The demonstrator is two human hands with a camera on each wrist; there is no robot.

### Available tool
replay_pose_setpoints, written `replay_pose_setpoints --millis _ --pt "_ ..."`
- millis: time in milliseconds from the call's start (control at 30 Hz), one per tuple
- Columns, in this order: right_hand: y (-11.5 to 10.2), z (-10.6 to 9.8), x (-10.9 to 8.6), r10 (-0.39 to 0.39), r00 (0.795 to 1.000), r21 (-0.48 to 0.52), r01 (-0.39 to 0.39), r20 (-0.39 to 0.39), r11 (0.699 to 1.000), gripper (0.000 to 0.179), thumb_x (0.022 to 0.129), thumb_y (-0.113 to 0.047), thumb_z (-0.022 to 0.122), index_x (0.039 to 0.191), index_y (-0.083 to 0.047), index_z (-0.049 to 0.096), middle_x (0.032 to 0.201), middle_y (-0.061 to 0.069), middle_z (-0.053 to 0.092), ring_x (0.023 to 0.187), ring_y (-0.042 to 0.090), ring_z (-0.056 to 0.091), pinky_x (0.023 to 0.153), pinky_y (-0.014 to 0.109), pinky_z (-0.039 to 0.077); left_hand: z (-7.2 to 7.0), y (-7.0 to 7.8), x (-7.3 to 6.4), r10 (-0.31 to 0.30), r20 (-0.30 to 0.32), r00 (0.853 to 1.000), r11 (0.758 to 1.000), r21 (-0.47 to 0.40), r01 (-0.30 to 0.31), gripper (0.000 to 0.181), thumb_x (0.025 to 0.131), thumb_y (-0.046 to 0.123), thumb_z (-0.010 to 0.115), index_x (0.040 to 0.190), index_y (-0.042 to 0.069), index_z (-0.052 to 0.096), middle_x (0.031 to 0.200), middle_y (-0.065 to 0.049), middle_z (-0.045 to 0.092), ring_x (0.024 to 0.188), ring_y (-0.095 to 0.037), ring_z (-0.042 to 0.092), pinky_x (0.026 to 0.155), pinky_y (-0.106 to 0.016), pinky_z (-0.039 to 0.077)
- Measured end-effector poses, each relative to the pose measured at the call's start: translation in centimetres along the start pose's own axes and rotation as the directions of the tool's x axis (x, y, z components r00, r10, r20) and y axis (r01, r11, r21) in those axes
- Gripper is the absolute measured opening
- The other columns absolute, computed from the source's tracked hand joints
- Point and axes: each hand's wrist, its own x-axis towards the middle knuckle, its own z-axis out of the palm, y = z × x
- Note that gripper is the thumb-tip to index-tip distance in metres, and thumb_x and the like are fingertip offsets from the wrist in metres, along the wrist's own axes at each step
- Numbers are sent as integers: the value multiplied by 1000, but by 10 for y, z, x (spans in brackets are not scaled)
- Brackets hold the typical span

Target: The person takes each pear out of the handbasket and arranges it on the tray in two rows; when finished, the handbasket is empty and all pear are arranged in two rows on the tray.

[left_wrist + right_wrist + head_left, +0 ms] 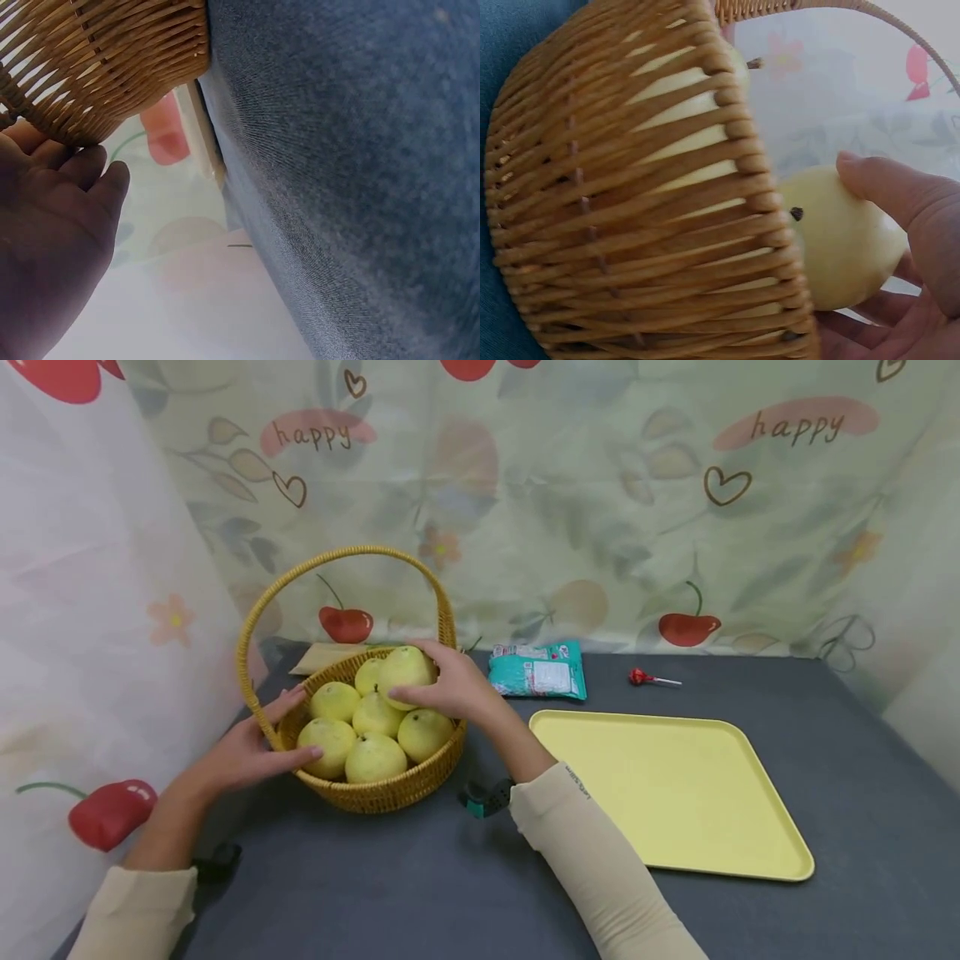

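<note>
A wicker basket [390,795] with a tall arched handle holds several pale yellow-green pears [377,758]. My left hand [243,752] steadies the basket's left side, its thumb over the rim beside a pear. Seen from the left wrist, the fingers [90,165] lie against the outside of the weave. At the basket's right back, my right hand [456,683] grips the topmost pear [406,675]. The right wrist view shows the thumb on one side of that pear [847,247] and fingers beneath it, right beside the rim.
Right of the basket lies a yellow tray [690,785], with my right sleeve across its near left corner. Behind it are a teal packet [543,672] and a red lollipop [640,677]. A flat tan item [326,656] sits behind the basket. Printed curtains [525,527] enclose the dark tabletop [375,893].
</note>
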Motion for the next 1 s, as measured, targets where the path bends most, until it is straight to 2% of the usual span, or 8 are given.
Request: replay_pose_setpoints --millis 267,500,867,1000 --pt "5 5 0 -26 999 39 28 -39 999 76 87 -46 77 152 -24 44 145 2 50 123 22 53 96 44 48 -3 -1 0 -22 4 1000 1000 -8 22 96 88 36 79 161 13 21 167 -8 11 150 -39 0 112 -67 14" --pt "6 4 0 0 999 27 1 -42 1000 75 86 -49 77 151 -28 45 144 3 51 121 23 54 94 45 49 -2 0 1 -21 15 1000 1000 -2 21 96 89 36 78 161 12 20 167 -9 10 150 -41 0 112 -67 14" --pt "10 -11 -7 -30 997 17 31 -72 999 71 86 -47 77 149 -29 48 147 0 49 121 22 54 93 44 49 -1 4 2 -47 22 999 999 -4 47 98 89 38 77 162 13 17 167 -9 8 150 -41 -2 112 -67 13" --pt "10 -21 -11 -57 997 48 59 -42 997 72 87 -44 77 150 -29 47 152 0 44 123 24 53 93 43 49 -2 4 1 -55 21 998 998 -12 55 98 89 39 77 162 13 16 167 -9 7 149 -42 -1 112 -67 14"
